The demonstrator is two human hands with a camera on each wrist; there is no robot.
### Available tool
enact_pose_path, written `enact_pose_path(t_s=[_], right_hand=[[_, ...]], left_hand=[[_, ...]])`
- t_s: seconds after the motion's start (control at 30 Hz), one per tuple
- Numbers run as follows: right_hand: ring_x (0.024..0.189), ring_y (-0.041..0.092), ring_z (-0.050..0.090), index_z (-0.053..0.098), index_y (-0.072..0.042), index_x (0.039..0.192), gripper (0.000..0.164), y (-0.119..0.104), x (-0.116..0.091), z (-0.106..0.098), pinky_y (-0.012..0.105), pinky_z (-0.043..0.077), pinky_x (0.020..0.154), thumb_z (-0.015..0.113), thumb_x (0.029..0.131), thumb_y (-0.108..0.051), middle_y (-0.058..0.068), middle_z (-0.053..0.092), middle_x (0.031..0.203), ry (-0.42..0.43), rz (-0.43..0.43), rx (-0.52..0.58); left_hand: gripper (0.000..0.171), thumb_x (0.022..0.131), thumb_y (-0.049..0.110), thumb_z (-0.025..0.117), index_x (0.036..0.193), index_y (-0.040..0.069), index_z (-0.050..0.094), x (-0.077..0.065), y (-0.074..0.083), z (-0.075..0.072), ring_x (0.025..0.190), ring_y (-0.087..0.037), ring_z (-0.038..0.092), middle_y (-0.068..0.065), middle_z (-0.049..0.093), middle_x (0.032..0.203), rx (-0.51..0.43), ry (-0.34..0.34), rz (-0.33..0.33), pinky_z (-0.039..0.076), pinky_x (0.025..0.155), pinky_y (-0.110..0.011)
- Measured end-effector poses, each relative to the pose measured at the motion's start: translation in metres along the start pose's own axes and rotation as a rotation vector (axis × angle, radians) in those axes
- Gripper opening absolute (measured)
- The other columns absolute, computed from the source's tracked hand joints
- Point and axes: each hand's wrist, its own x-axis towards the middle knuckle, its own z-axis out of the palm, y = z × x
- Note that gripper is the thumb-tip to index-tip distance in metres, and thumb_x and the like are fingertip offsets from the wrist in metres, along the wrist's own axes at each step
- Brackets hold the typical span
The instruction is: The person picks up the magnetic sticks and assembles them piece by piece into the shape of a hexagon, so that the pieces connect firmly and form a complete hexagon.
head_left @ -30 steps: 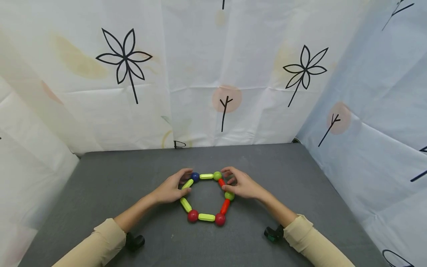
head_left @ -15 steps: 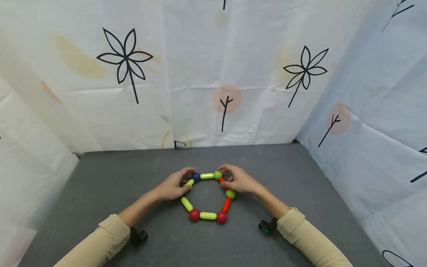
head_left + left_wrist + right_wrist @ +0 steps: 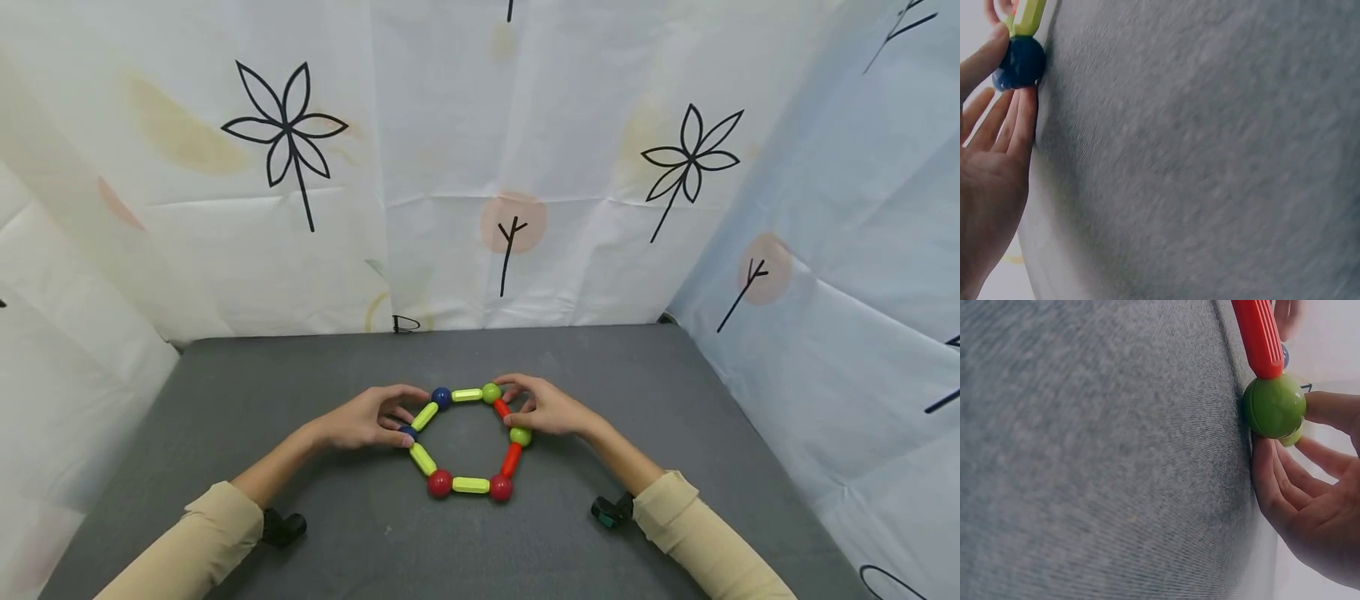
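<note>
A six-sided ring of magnetic building rods (image 3: pixel 471 485) and balls lies flat on the table. Yellow-green rods join two red balls (image 3: pixel 440 483) at the front and two blue balls (image 3: pixel 441 398) on the left. Red rods (image 3: pixel 512 460) run along the right side between green balls (image 3: pixel 521 437). My left hand (image 3: pixel 360 421) lies at the left corner, fingers extended, its thumb touching the lower blue ball (image 3: pixel 1021 62). My right hand (image 3: pixel 551 407) holds the ring's right side, its thumb by the lower green ball (image 3: pixel 1274 406) and a forefinger at the upper one.
The grey cloth-covered table (image 3: pixel 360 533) spreads around the ring. White patterned curtains (image 3: pixel 442 250) hang behind it and at both sides. Black wrist cameras (image 3: pixel 611 510) sit near the rolled beige sleeves (image 3: pixel 675 512).
My left hand has drawn back to the left, uncovering the lower blue ball and the rod above it. The ring has shifted very slightly rightward in view; my right hand stays at its right side.
</note>
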Motion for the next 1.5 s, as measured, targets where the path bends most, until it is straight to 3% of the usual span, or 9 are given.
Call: enact_pose_path(t_s=[0.17,0.43,0.7,0.87,1.03,1.17,1.3,1.5], right_hand=[[0.082,0.016,0.069,0.047,-0.001,0.159,0.063,0.001,0.002,-0.001,0.026,0.055,0.072,0.073,0.103,-0.012,0.027,0.063,0.134,-0.004,0.002,0.012],[0.083,0.014,0.070,0.048,-0.003,0.159,0.063,0.000,0.004,-0.001,0.026,0.055,0.073,0.074,0.102,-0.012,0.026,0.064,0.129,0.003,0.017,0.022],[0.080,0.012,0.071,0.053,-0.002,0.155,0.060,0.000,0.007,0.004,0.025,0.057,0.070,0.074,0.099,-0.009,0.021,0.069,0.117,0.069,0.031,-0.025],[0.083,0.015,0.074,0.053,-0.002,0.154,0.059,-0.003,0.004,0.002,0.027,0.058,0.072,0.073,0.100,-0.011,0.020,0.069,0.116,0.084,0.052,-0.022],[0.096,0.021,0.075,0.046,0.001,0.159,0.068,-0.001,-0.005,-0.007,0.028,0.058,0.079,0.076,0.101,-0.019,0.021,0.067,0.123,0.015,0.066,0.013],[0.099,0.023,0.074,0.046,0.001,0.158,0.069,0.003,-0.012,-0.010,0.029,0.059,0.081,0.078,0.101,-0.020,0.021,0.067,0.125,-0.025,0.055,0.022],[0.104,0.024,0.074,0.048,-0.001,0.157,0.067,0.005,-0.016,-0.007,0.030,0.061,0.084,0.078,0.101,-0.021,0.020,0.069,0.127,-0.023,0.035,0.007],[0.119,0.025,0.066,0.040,-0.008,0.163,0.087,0.000,-0.021,-0.004,0.032,0.059,0.091,0.087,0.094,-0.029,0.016,0.062,0.141,-0.060,0.021,-0.069]], left_hand=[[0.073,0.098,0.019,0.083,0.158,-0.001,0.047,0.004,0.003,0.008,0.127,-0.035,0.069,-0.027,0.051,0.162,0.009,0.069,0.010,0.061,0.102,-0.029],[0.074,0.100,0.024,0.080,0.160,0.002,0.043,0.022,0.011,0.015,0.122,-0.027,0.072,-0.022,0.052,0.162,0.118,0.194,-0.072,0.062,0.101,-0.037],[0.067,0.100,0.014,0.079,0.157,0.001,0.047,0.033,0.014,0.019,0.119,-0.028,0.072,-0.021,0.057,0.158,0.201,0.227,-0.090,0.061,0.102,-0.048],[0.071,0.101,0.022,0.079,0.160,0.003,0.045,0.031,0.014,0.018,0.126,-0.030,0.070,-0.021,0.053,0.162,0.182,0.206,-0.108,0.060,0.102,-0.046],[0.081,0.100,0.027,0.081,0.164,0.001,0.038,0.019,0.011,0.014,0.131,-0.034,0.066,-0.026,0.045,0.168,0.103,0.133,-0.093,0.062,0.099,-0.036],[0.087,0.097,0.027,0.084,0.164,-0.001,0.036,0.007,0.011,0.014,0.130,-0.033,0.065,-0.028,0.043,0.167,0.094,0.098,-0.078,0.061,0.104,-0.037],[0.095,0.093,0.031,0.088,0.165,0.001,0.034,0.001,0.014,0.024,0.130,-0.030,0.063,-0.025,0.041,0.167,0.138,0.145,-0.102,0.058,0.107,-0.039],[0.102,0.092,0.045,0.086,0.167,0.004,0.030,0.004,0.021,0.046,0.126,-0.024,0.057,-0.020,0.040,0.164,0.212,0.252,-0.167,0.052,0.102,-0.039]])
